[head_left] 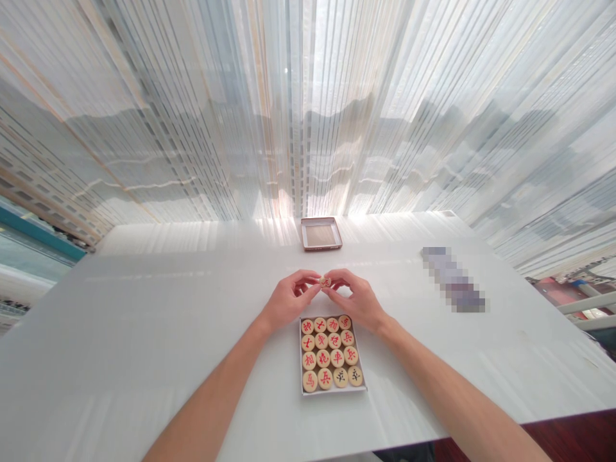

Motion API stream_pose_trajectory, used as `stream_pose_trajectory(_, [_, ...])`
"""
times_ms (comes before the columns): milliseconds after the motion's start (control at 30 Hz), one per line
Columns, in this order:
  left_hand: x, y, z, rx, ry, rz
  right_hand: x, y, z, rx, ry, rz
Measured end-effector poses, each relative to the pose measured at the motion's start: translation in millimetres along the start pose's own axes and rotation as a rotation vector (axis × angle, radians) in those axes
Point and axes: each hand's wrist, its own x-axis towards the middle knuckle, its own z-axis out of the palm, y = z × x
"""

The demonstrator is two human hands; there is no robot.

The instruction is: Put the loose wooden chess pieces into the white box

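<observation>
Between the fingertips of my left hand (290, 296) and my right hand (355, 296) is one round wooden Chinese chess piece (325, 282), its marked face turned toward me. Both hands pinch it from either side, just beyond the far edge of a shallow white box (332, 393). Rows of Chinese chess pieces (323, 358) fill that box, lying face up. Most carry red characters; two in the nearest row, at the right, have dark ones. My fingers partly cover the held piece.
A shallow box lid (321, 249) with a brown rim lies farther back on the white table (168, 333). To the right is a long blurred object (452, 279). Sheer striped curtains (308, 115) hang along the table's far edge.
</observation>
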Motion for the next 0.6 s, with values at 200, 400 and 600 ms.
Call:
stream_pose_trajectory(200, [0,7,-1.9,-0.003,0.016,0.018,0,3,-1,0.021,0.016,0.143])
stream_pose_trajectory(400, [0,6,-3.9,0.022,0.017,-0.001,0,8,-1,0.056,0.002,0.164])
stream_pose_trajectory(600, [0,5,-4.3,0.037,0.022,-0.004,1,9,-1,0.061,-0.008,0.177])
